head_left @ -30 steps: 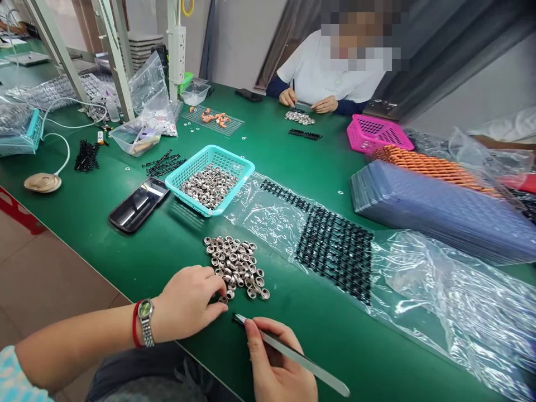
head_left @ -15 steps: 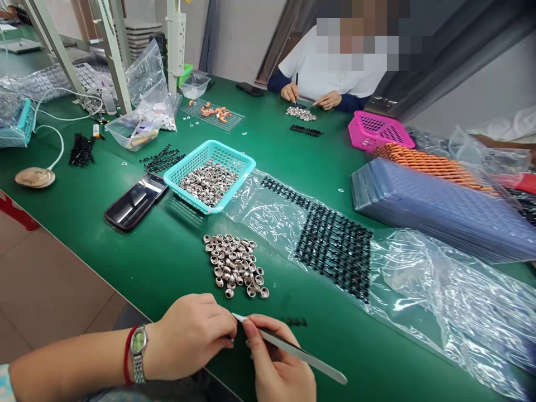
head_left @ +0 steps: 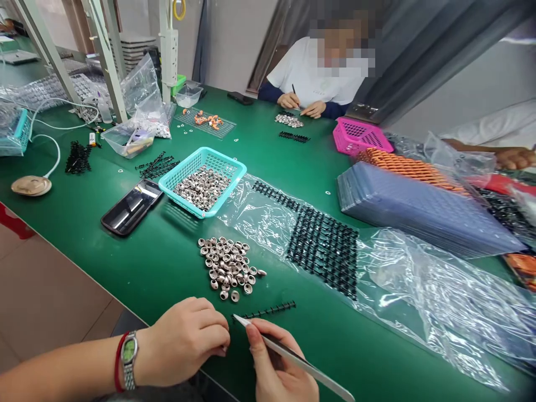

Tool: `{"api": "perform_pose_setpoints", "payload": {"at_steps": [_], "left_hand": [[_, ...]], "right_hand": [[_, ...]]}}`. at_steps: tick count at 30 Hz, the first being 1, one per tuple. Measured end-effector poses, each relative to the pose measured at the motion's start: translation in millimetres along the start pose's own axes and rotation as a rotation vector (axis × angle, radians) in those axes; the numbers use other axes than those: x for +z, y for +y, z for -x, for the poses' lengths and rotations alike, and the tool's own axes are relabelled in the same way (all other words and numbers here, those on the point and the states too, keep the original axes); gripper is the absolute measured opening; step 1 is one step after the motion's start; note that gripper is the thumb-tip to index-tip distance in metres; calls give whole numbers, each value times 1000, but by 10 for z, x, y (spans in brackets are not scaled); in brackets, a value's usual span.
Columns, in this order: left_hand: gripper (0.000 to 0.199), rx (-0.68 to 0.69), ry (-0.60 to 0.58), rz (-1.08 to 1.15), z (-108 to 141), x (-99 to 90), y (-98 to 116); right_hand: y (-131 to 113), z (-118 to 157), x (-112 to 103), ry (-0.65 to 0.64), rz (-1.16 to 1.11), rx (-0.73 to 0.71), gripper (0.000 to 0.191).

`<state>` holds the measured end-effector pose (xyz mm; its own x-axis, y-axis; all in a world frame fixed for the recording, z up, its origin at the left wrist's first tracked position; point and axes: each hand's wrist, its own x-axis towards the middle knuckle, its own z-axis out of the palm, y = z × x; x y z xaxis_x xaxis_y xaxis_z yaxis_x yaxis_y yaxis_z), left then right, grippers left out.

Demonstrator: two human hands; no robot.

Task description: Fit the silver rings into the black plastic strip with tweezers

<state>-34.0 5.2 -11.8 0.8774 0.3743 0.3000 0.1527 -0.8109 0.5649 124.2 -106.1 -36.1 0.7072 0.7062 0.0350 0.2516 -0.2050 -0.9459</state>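
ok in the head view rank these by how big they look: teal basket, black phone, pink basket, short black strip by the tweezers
1. teal basket
2. pink basket and black phone: look alike, and the pink basket lies farther off, so unranked
3. short black strip, smallest, though nearest the camera

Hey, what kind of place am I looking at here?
Probably a small-parts assembly workshop: a long green workbench with a pile of metal rings, a teal basket of more rings, black strips on plastic sheeting, and a co-worker doing similar handwork.
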Motion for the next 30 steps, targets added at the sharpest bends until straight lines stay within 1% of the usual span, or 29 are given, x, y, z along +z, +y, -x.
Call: {"api": "perform_pose_setpoints", "payload": {"at_steps": [2, 3, 4, 6, 7, 8, 10, 11, 12, 14, 15, 16, 17, 19, 20, 22, 26, 30], "left_hand": [[11, -9, 25, 8, -2, -36, 7], [10, -8, 26, 22, -24, -59, -1], [8, 9, 21, 43, -62, -86, -19], [6, 73, -33, 85, -183, -152, -72], [6, 107, -79, 95, -255, -190, -100], [6, 127, -129, 93, -324, -229, -123], [8, 126, -207, 54, -424, -303, -139], [9, 123, -222, 27, -441, -331, -128], [10, 126, -220, 1, -434, -347, -107], [11, 151, -196, -29, -354, -337, -42], [11, 168, -181, -38, -290, -310, -8], [10, 182, -167, -47, -220, -273, 22], [9, 194, -152, -59, -150, -228, 46], [7, 212, -120, -104, -33, -135, 70], [8, 219, -102, -135, 8, -95, 72], [16, 233, -62, -192, 52, -39, 67], [28, 257, 6, -252, 62, -12, 79], [32, 329, 6, -246, 69, 10, 132]], "right_hand": [[31, 84, 26, 125, -1, -27, 34], [42, 117, 42, 160, 9, -88, 31], [51, 142, 57, 166, 26, -176, 25], [64, 176, 77, 114, 67, -349, 13], [68, 190, 82, 96, 79, -375, 11], [71, 202, 82, 93, 78, -347, 12], [78, 216, 62, 136, 50, -194, 21], [84, 209, 39, 157, 38, -128, 26], [90, 188, 5, 158, 32, -104, 28], [106, 96, -90, 104, 50, -164, 25], [111, 31, -144, 41, 53, -235, 22], [115, -38, -194, -13, 57, -255, 19], [114, -102, -238, -71, 66, -246, 18], [106, -194, -291, -134, 87, -198, 21], [100, -214, -298, -146, 106, -172, 24], [94, -204, -285, -128, 139, -146, 26], [111, -108, -219, -91, 113, -183, 23], [132, -63, -202, -96, 55, -159, 21]]}}
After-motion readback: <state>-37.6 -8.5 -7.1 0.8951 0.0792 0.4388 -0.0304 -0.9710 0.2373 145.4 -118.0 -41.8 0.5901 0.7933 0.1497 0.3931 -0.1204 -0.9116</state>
